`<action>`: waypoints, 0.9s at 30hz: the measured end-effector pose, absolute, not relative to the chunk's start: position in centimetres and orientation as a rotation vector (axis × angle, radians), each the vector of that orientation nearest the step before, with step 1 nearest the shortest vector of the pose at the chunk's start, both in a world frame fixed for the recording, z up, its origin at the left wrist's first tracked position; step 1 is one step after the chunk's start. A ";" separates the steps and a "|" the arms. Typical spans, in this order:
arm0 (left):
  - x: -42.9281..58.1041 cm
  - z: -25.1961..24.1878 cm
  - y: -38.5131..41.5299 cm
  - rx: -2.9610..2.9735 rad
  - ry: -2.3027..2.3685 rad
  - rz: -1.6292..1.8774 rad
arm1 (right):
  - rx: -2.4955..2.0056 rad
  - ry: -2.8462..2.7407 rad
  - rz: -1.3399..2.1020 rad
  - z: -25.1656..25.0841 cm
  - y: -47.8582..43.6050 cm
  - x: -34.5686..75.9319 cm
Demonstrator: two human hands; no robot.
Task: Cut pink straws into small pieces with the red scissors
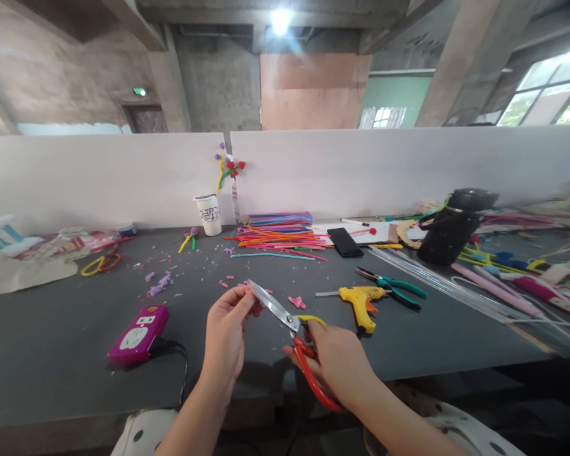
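Note:
My right hand (pixel 337 364) grips the red handles of a pair of scissors (pixel 285 320) over the near edge of the dark table (pixel 52 342). The steel blades point up and left and look closed or nearly so. My left hand (pixel 228 329) pinches its fingertips at the blade tips; whatever is between them is too small to make out. A yellow bit shows at the scissors' pivot. A small pink scrap (pixel 296 302) lies on the table just behind the blades.
A yellow glue gun (pixel 361 302) and green-handled pliers (pixel 394 288) lie to the right. A magenta power strip (pixel 137 326) with a black cord sits left. Behind are coloured pipe cleaners (pixel 278 235), a black phone (pixel 344 242), a paper cup (pixel 209 214) and a black jug (pixel 449 228).

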State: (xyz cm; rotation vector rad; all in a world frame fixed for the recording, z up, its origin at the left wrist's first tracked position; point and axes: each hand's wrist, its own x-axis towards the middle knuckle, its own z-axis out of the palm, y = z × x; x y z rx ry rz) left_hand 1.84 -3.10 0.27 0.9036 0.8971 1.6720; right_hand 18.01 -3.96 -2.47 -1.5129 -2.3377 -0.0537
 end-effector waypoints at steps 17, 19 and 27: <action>1.5 0.1 -2.9 0.962 0.965 1.712 | -1.498 -2.325 -0.164 -2.6 -3.6 18.2; 1.4 0.1 -2.9 0.954 0.976 1.712 | -1.488 -2.305 -0.140 -2.7 -3.6 18.2; 2.6 -0.1 -3.1 0.926 0.902 1.380 | -1.315 -1.887 0.688 -2.0 -2.6 18.1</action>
